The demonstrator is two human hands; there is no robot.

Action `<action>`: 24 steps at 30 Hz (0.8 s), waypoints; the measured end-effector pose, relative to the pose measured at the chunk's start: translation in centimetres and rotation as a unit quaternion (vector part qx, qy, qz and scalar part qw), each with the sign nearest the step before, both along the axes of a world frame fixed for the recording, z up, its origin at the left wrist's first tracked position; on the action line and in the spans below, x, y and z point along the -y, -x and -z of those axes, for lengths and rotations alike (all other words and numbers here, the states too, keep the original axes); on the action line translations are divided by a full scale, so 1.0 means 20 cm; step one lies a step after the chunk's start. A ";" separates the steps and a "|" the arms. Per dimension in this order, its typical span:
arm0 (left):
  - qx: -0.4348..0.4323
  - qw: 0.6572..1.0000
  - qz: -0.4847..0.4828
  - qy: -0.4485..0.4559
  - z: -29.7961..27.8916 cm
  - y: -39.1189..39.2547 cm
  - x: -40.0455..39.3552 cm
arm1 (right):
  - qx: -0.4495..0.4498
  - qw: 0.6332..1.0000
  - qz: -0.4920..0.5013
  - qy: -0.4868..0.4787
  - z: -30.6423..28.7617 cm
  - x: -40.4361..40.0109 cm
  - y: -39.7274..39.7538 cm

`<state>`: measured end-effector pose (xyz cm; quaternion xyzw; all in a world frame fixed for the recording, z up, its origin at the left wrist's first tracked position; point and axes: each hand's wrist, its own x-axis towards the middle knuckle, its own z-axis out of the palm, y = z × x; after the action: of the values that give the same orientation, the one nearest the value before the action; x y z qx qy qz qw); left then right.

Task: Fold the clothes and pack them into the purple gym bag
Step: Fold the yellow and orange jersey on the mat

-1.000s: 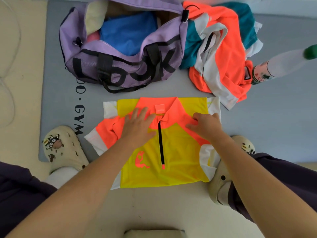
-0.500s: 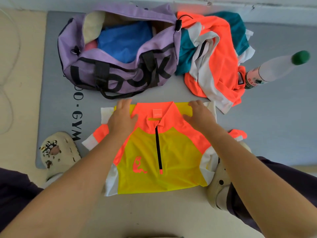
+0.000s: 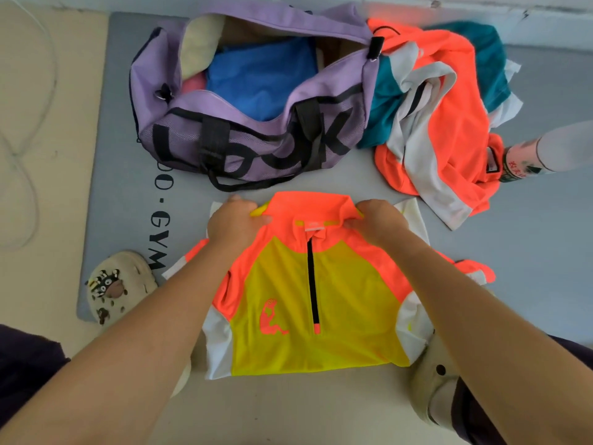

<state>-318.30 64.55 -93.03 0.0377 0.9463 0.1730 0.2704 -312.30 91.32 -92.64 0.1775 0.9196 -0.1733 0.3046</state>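
Cream-coloured foam makes up the clog [image 3: 120,285] at far left, its toe on the edge of the grey gym mat [image 3: 125,123]. On the mat's far part lies the purple gym bag [image 3: 256,136], unzipped, with a blue garment [image 3: 260,78] and a pale cloth [image 3: 200,43] inside. Nearer the person, a yellow and orange zip-neck shirt [image 3: 308,300] lies front up, half on the mat and half on the beige floor [image 3: 288,409]. The left hand [image 3: 232,223] grips its left shoulder beside the collar, fingers curled into the fabric; the right hand [image 3: 380,221] grips the right shoulder the same way. Beyond the right hand, a crumpled orange, teal and white garment [image 3: 442,123] touches the bag's end. At far right a plastic bottle [image 3: 542,155] lies against that heap.
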 end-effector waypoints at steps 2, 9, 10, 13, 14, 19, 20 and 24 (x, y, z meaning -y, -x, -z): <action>-0.047 0.999 0.002 -0.020 0.00 0.06 0.00 | -0.025 1.000 -0.006 0.006 0.01 0.01 0.08; -0.122 0.989 -0.013 -0.088 0.03 0.40 -0.02 | -0.153 0.988 0.003 0.012 -0.03 0.04 0.41; -0.130 0.988 -0.013 -0.088 0.02 0.45 -0.02 | -0.171 0.985 0.015 0.021 -0.04 0.05 0.46; -0.113 0.992 0.019 -0.042 0.00 0.56 -0.01 | -0.139 0.990 -0.007 0.013 -0.05 0.06 0.56; -0.083 0.995 0.050 -0.004 -0.01 0.58 0.01 | -0.101 0.995 -0.021 0.009 -0.05 0.06 0.56; -0.014 0.991 0.097 0.087 -0.08 0.54 0.03 | -0.069 0.996 -0.030 -0.042 -0.08 0.10 0.48; -0.067 0.991 0.080 0.089 -0.10 0.50 0.02 | -0.120 0.990 -0.009 -0.071 -0.09 0.12 0.43; -0.247 0.965 0.031 0.086 -0.15 0.18 -0.04 | -0.277 0.955 0.065 -0.078 -0.18 0.15 0.12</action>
<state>-321.86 65.30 -89.96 0.0856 0.9934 0.0676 0.0352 -314.78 88.38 -89.12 0.2055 0.9650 -0.1626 0.0112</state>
